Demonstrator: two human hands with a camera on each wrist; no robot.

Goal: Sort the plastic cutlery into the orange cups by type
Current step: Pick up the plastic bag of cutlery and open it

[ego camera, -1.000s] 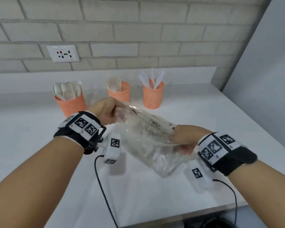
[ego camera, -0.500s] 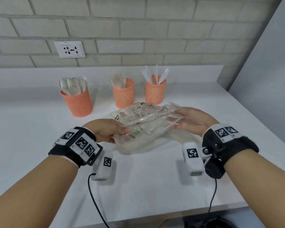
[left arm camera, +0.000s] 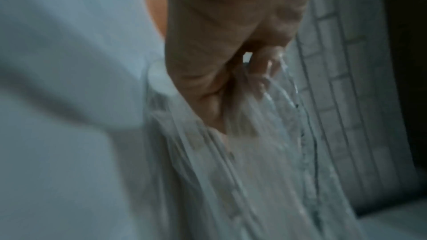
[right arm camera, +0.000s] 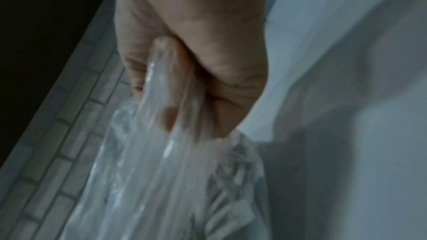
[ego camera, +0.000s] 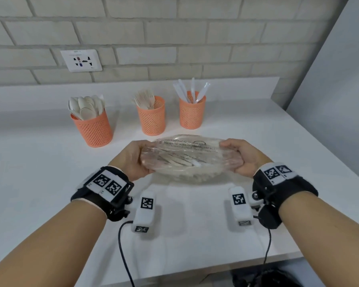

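A clear plastic bag (ego camera: 182, 157) with printed text is stretched between both hands above the white counter (ego camera: 39, 172). My left hand (ego camera: 133, 160) grips its left end and my right hand (ego camera: 239, 156) grips its right end. Pale cutlery shows faintly through the film. In the wrist views the left hand (left arm camera: 231, 61) and the right hand (right arm camera: 184, 72) have fingers curled round bunched bag film (left arm camera: 265, 152) (right arm camera: 150, 171). Three orange mesh cups stand behind: the left cup (ego camera: 92, 127) holds spoons, the middle cup (ego camera: 151, 116) holds forks, the right cup (ego camera: 192, 112) holds knives.
A brick wall with a white socket (ego camera: 81, 60) runs along the back. A grey wall panel (ego camera: 330, 79) rises at the right. The counter's front edge (ego camera: 195, 274) lies close to me, with black cables (ego camera: 122, 255) hanging over it.
The bag has turned from a diagonal hang to a level stretch between the hands. Both hands moved to its ends, and it now hangs lower and closer to me.
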